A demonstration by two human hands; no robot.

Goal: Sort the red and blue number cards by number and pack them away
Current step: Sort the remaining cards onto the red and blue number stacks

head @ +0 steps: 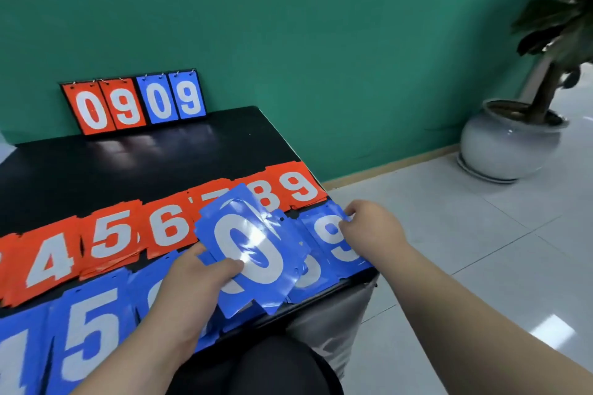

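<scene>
My left hand grips a stack of blue cards with a white 0 on top, held tilted above the blue row. My right hand pinches the far right edge of the blue 9 card pile at the table's right end. A row of red card piles runs across the black table: 4, 5, 6, a partly hidden 7 and 8, and 9. In front lies a blue row, with a 5 visible; other blue piles are hidden by my left hand and the held stack.
A flip scoreboard reading 09 in red and 09 in blue stands at the table's back against the green wall. A potted plant in a white pot sits on the tiled floor to the right. The table's right edge is beside my right hand.
</scene>
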